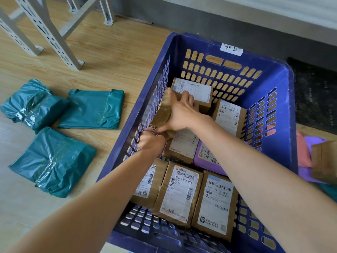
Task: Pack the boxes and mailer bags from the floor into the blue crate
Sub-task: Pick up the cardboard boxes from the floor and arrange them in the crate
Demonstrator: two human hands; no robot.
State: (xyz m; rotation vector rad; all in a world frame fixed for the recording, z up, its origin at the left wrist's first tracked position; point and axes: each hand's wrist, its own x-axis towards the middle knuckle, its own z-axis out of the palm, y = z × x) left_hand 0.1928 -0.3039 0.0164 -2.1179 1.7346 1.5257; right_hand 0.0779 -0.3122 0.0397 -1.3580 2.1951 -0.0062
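A brown parcel (162, 110), wrapped in creased, tape-shiny paper, stands on edge against the left wall of the blue crate (279, 77), about midway along it. Both hands grasp it. The left hand (151, 141) curls round its near lower end, while the right hand (180, 114) clamps its upper side, thumb spread toward the near end and fingers over the far edge. The crumpled wrapping suggests a light parcel with some give and a slick taped skin, so a grip at both ends, as here, looks safest.

Labelled cardboard boxes (179, 194) cover most of the crate's bottom, three along the near wall and others toward the far wall. They look stiff and easy to stack. A purple mailer (202, 161) lies among them. Open room remains along the left wall and in the near left corner, where bare mesh shows.

Three green mailer bags (91, 108), soft and glossy, lie on the wooden floor (109, 52) left of the crate, well apart from it. Metal shelf legs (52, 33) stand beyond them. Right of the crate are pink and purple bags (310, 150) and a dark mat (313, 92).
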